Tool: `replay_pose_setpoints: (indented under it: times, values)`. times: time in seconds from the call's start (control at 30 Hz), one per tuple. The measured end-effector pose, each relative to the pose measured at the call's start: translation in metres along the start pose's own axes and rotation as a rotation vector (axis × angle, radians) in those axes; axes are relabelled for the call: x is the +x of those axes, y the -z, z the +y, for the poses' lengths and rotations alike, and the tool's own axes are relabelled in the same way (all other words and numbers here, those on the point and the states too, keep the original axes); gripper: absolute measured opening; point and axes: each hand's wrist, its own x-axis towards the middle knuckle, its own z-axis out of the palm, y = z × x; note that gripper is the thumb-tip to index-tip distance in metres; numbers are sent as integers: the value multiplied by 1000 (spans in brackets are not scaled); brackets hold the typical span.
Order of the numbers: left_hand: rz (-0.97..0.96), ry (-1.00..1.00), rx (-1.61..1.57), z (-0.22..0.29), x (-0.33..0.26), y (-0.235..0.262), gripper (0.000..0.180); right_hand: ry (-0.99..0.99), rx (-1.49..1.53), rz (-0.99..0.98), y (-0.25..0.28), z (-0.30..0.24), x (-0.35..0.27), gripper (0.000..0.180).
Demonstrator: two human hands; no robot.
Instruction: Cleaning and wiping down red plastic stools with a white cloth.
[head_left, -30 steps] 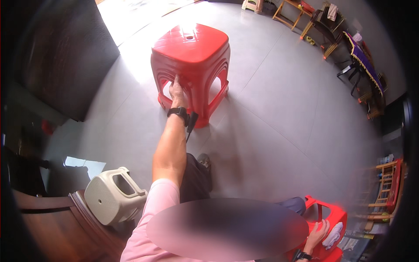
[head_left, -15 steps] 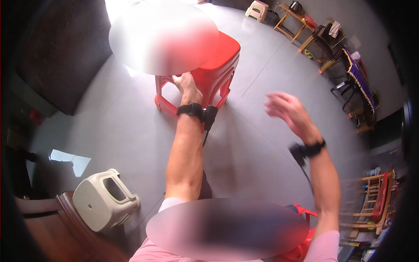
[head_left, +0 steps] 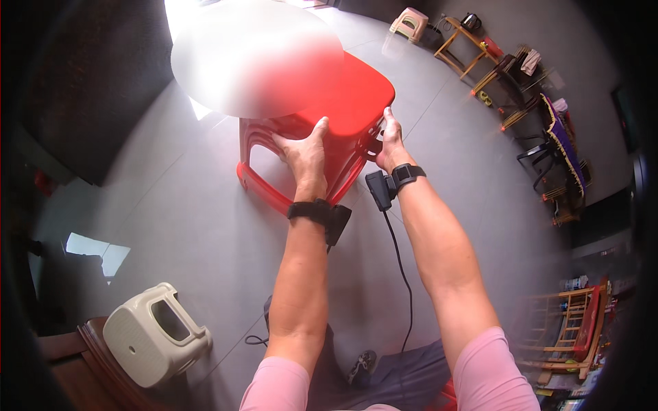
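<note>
A red plastic stool (head_left: 356, 96) stands upright ahead of me, its far left part hidden by a blurred oval. My left hand (head_left: 305, 154) is at its near side, thumb on the seat's edge and fingers round the side below. At the stool's right side, my right hand (head_left: 392, 140) has its thumb up against the seat rim; its other fingers are partly hidden under the edge. Both hands grip the stool. Each wrist wears a black strap with a small black box, and a cable (head_left: 404, 281) hangs from the right one.
A cream plastic stool (head_left: 147, 335) lies tipped at the lower left, beside dark wooden furniture (head_left: 89, 370). Along the right wall stand another pale stool (head_left: 409, 25), a wooden stand (head_left: 460, 44), chairs and a wooden rack (head_left: 576, 329). My shoe (head_left: 362, 366) shows below on the grey floor.
My right hand has come from the air at the right onto the stool's right side. The left hand has moved slightly right along the near side, its thumb now on the seat edge.
</note>
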Motion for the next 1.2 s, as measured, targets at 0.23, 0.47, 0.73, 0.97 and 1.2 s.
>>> replay_pose_setpoints:
  times: [0.23, 0.47, 0.73, 0.97, 1.2]
  values:
    - [150, -76, 114, 19, -10, -16, 122, -84, 150, -9, -2, -8, 7, 96]
    - [35, -149, 26, 20, -6, -3, 119, -186, 293, -15, 8, -4, 9, 103]
    - [18, -295, -60, 41, -5, 18, 107, 11, 170, -267, 3, 5, -39, 92]
    - [-138, -330, -224, 99, -66, 51, 100, 50, 582, -361, -1, -14, -65, 91]
    - [-13, -540, -58, 144, -161, 57, 93, 71, 769, -374, 13, -57, -168, 80]
